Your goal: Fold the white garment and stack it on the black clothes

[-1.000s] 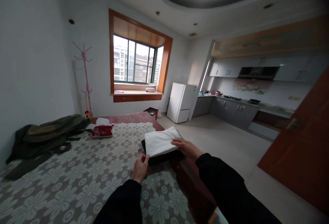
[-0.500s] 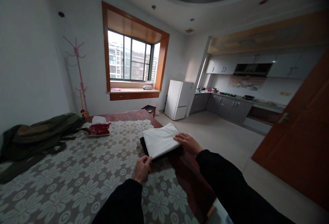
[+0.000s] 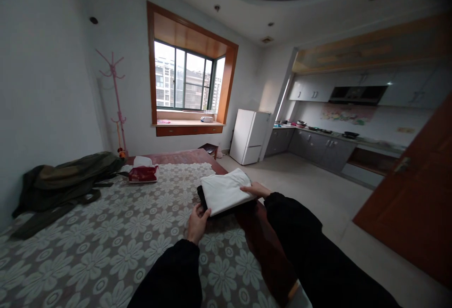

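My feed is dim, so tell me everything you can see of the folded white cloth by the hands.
The folded white cloth looks like soft, smooth fabric, folded into a flat rectangle with a few shallow creases. It lies tilted on a dark folded garment at the table's right edge. The left hand grips the stack's near corner; the right hand rests its fingers on the cloth's right edge.
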A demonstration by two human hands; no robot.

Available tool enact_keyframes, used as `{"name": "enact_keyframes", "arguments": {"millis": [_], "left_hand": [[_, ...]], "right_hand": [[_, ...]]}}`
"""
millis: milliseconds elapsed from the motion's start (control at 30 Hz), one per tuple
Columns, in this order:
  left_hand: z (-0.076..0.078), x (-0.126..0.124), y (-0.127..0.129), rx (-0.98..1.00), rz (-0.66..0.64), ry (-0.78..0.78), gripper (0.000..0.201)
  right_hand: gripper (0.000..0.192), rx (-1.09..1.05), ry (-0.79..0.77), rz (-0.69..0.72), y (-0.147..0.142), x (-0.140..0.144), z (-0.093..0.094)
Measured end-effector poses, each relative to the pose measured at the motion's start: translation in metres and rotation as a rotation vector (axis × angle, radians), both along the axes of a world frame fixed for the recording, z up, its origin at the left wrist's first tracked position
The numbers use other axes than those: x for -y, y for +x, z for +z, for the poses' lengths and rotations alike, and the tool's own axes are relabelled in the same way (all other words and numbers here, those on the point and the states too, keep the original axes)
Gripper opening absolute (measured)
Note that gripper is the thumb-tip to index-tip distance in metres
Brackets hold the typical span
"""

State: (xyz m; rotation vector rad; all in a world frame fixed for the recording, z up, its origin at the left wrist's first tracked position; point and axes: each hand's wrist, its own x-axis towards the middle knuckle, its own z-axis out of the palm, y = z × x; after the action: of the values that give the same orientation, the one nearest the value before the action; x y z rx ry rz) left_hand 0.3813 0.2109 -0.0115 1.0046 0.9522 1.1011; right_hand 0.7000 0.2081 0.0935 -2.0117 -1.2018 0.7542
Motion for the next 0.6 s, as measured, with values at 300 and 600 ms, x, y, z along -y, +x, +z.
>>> {"name": "enact_keyframes", "arguments": {"millis": [300, 600], "left_hand": [[0.028, -0.005, -0.002, 0.137, -0.042, 0.014, 0.067], [0.065, -0.033, 0.045, 0.135, -0.033, 0.044, 0.068]], "right_hand": [[0.051, -0.253, 0.131, 0.139, -0.016, -0.006, 0.022], [0.058, -0.198, 0.337, 0.135, 0.030, -0.017, 0.063]]}}
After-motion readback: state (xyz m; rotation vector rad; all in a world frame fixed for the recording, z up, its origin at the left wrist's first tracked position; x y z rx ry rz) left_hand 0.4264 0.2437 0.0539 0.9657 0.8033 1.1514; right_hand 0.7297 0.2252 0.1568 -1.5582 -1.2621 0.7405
